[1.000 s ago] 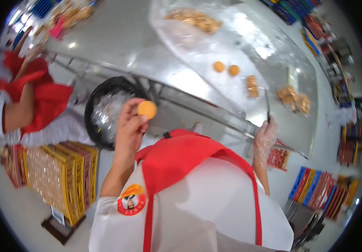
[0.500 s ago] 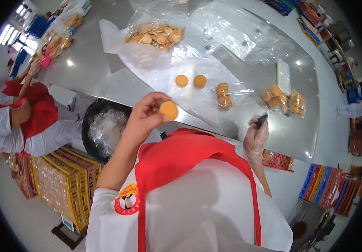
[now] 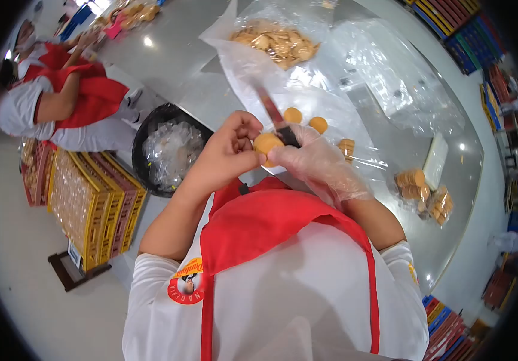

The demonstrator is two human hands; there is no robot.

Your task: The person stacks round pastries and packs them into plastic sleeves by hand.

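Converging since earlier, bare left hand (image 3: 225, 155) pinches a round golden biscuit (image 3: 265, 143); plastic-gloved right hand (image 3: 315, 159) grips a black-handled knife (image 3: 277, 120).

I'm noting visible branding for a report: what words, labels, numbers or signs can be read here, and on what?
"...NADERIA": red ring of the round badge on the left sleeve; its ends are unclear.
"Pard...": orange band of that badge; the rest is too blurred.
Yellow patch on the right sleeve: unreadable.
Any other print: too small or blurred. No readable numbers.
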